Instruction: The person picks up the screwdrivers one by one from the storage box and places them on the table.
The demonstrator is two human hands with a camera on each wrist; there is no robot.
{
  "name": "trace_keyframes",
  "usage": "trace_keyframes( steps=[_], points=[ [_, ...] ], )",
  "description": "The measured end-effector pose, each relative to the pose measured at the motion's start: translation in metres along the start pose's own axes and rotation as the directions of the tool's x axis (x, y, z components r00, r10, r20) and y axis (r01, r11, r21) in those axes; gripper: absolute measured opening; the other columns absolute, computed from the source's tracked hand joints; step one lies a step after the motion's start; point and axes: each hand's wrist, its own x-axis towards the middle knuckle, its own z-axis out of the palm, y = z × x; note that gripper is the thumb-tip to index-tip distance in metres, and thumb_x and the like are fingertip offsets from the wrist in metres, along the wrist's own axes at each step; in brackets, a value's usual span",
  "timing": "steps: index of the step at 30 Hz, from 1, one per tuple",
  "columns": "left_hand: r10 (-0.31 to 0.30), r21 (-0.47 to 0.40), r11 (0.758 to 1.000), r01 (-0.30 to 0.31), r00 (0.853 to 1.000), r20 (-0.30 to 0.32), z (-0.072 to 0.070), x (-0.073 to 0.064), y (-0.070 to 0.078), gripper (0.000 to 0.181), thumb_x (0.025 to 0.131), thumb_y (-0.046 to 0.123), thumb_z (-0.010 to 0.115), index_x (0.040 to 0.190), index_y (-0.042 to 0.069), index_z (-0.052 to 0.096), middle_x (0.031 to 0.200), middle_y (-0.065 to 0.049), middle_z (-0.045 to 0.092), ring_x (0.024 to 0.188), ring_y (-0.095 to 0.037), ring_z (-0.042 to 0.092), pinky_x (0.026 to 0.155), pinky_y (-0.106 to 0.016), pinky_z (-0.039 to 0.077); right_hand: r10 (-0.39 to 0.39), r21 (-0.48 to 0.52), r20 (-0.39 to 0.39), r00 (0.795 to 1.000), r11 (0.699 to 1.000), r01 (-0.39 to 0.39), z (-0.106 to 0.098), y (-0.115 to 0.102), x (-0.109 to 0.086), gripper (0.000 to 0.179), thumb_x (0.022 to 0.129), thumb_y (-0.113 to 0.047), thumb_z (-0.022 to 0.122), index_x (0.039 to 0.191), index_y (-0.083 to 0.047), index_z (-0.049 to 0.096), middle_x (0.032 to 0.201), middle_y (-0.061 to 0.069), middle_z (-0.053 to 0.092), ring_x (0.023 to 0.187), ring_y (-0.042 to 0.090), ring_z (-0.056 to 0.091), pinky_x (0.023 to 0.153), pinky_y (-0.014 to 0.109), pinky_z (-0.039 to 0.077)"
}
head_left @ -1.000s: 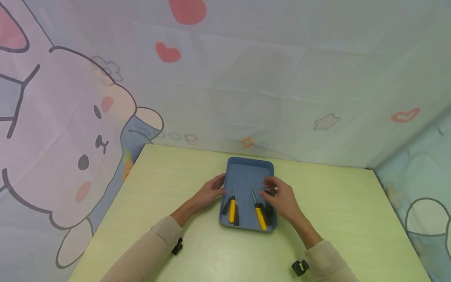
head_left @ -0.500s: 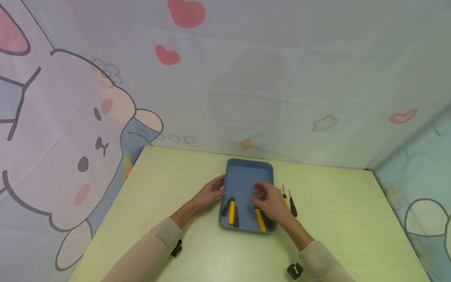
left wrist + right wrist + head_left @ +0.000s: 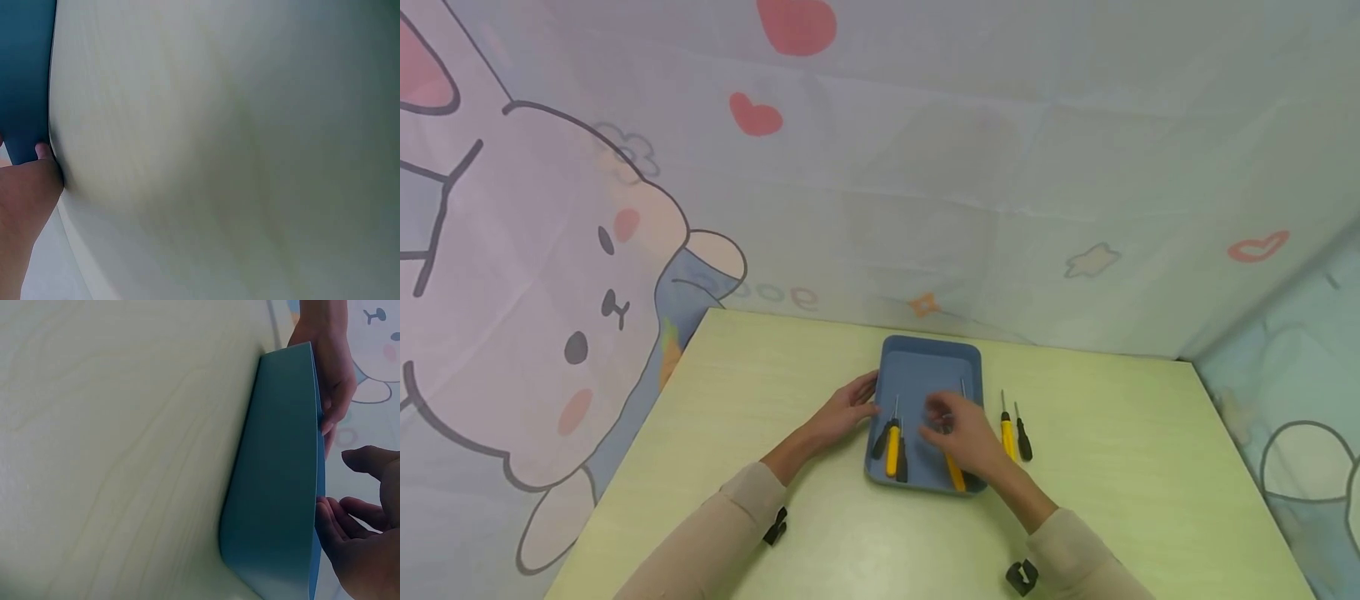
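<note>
Blue tray (image 3: 917,367): rectangular, shallow, flat on the pale table (image 3: 820,533); probably light, stiff plastic, slick enough to slide. Best held by the opposite long walls.
Left hand (image 3: 838,417): laid along the tray's left wall, fingers extended, not seen to curl round it.
Right hand (image 3: 966,433): above the tray's right half, thumb and fingers parted; nothing visible in its grasp.
Yellow-handled screwdriver (image 3: 955,473): in the tray, partly hidden under the right hand; likely rigid, handle-heavy and apt to roll. Hold best taken mid-handle, clear of the shaft.
Left group, in tray: one yellow screwdriver (image 3: 892,454) between two black-handled tools (image 3: 902,462), lying close; pinch one handle at a time.
Right pair, on table: yellow screwdriver beside the tray (image 3: 1007,437) and black screwdriver (image 3: 1024,442), side by side; handles should grip well, bare shafts less so.
</note>
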Motion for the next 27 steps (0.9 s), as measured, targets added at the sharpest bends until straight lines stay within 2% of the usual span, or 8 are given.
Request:
trace_keyframes(
  steps=[5, 14, 20, 27],
  points=[
    [-0.002, 0.0, 1.0, 0.002, 1.0, 0.0, -0.001, 0.0, 0.001, 0.071, 0.105, -0.003, 0.055, 0.167, -0.002, 0.021, 0.173, -0.02, 0.023, 0.16, -0.034, 0.022, 0.127, -0.05, 0.027, 0.01, -0.02, 0.027, 1.0, 1.0, -0.01, 0.004, -0.003, 0.002, 0.047, 0.092, -0.009, 0.081, 0.132, 0.009, 0.063, 0.118, 0.02, 0.07, 0.103, 0.031, 0.069, 0.092, 0.047, 0.06],
    [-0.005, 0.006, 1.0, 0.005, 1.0, 0.012, -0.001, 0.0, -0.001, 0.069, 0.107, -0.001, 0.053, 0.167, -0.002, 0.02, 0.173, -0.019, 0.023, 0.161, -0.034, 0.022, 0.127, -0.049, 0.028, 0.069, -0.057, 0.077, 0.995, 0.996, -0.064, 0.014, -0.003, 0.003, 0.047, 0.091, -0.013, 0.084, 0.129, 0.006, 0.065, 0.115, 0.015, 0.071, 0.099, 0.024, 0.069, 0.087, 0.04, 0.061],
    [0.005, 0.005, 1.0, -0.005, 1.0, 0.018, -0.001, -0.002, 0.0, 0.07, 0.106, -0.002, 0.053, 0.167, -0.002, 0.019, 0.174, -0.02, 0.021, 0.161, -0.034, 0.02, 0.127, -0.049, 0.027, 0.06, -0.111, 0.088, 0.994, 0.993, -0.05, 0.021, -0.002, 0.002, 0.043, 0.091, -0.017, 0.084, 0.125, 0.006, 0.068, 0.107, 0.011, 0.071, 0.094, 0.02, 0.067, 0.083, 0.036, 0.06],
    [-0.001, -0.006, 1.0, 0.001, 1.0, 0.01, -0.001, 0.0, -0.001, 0.069, 0.107, -0.002, 0.052, 0.168, -0.001, 0.02, 0.173, -0.019, 0.023, 0.161, -0.032, 0.022, 0.127, -0.048, 0.028, 0.086, -0.118, 0.091, 0.992, 0.99, -0.075, 0.026, -0.009, 0.002, 0.043, 0.089, -0.016, 0.086, 0.121, 0.007, 0.069, 0.105, 0.012, 0.072, 0.092, 0.022, 0.068, 0.081, 0.037, 0.06]
  ],
)
